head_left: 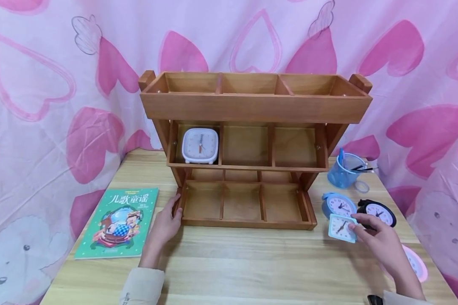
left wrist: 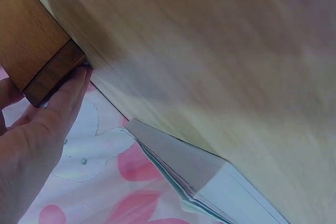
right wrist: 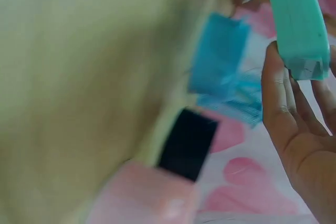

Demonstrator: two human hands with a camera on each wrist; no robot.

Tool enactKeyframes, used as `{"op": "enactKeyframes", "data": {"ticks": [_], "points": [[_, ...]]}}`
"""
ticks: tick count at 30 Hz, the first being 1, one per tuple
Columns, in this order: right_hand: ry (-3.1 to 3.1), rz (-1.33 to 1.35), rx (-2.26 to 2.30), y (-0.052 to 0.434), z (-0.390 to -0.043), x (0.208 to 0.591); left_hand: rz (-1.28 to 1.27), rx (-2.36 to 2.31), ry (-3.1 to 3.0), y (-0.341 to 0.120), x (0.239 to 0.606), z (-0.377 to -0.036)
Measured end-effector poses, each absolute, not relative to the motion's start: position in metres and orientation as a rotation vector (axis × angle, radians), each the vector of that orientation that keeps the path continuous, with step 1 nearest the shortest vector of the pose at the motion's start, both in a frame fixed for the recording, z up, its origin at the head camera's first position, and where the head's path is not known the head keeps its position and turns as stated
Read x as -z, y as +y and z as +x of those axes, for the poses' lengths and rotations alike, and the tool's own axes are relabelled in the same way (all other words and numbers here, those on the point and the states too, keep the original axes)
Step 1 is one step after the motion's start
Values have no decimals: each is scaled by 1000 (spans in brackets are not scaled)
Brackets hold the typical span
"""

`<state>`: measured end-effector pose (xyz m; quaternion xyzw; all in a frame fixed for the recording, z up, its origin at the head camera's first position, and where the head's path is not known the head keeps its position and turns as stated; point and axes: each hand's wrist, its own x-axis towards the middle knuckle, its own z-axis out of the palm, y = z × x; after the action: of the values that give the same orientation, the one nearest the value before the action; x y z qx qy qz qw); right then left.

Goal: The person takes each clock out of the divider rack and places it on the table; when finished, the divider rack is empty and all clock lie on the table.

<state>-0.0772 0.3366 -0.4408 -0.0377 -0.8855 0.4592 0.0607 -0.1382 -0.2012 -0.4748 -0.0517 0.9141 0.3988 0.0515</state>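
Hands split the work: the left hand (head_left: pixel 167 224) rests straight-fingered against the wooden shelf (head_left: pixel 252 148), which already houses one white clock (head_left: pixel 200 145), while the right hand (head_left: pixel 379 241) apparently pinches a light-blue square clock (head_left: pixel 342 228), with round blue (head_left: pixel 339 204), black (head_left: pixel 378 210) and pink clocks (head_left: pixel 416 262) beside it on the table (head_left: pixel 252 262).

small square light-blue clock (head_left: pixel 342 228), tilted
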Motion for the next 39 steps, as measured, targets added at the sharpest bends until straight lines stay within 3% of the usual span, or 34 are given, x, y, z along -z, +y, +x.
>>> {"op": "enactKeyframes", "data": {"ticks": [11,24,30,39], "points": [[-2896,-281,-1420,358,-80,474,-161,-1196,2773,-202,475,-138],[-3068,-159,-1159,362,-83,471,-141,-1196,2785,-202,475,-139],[-3063,-28,-826,331,-85,429,-128,-1185,2795,-202,476,-139],[-2639,451,-837,206,-117,348,-146,-1198,2790,-203,475,-139]]}}
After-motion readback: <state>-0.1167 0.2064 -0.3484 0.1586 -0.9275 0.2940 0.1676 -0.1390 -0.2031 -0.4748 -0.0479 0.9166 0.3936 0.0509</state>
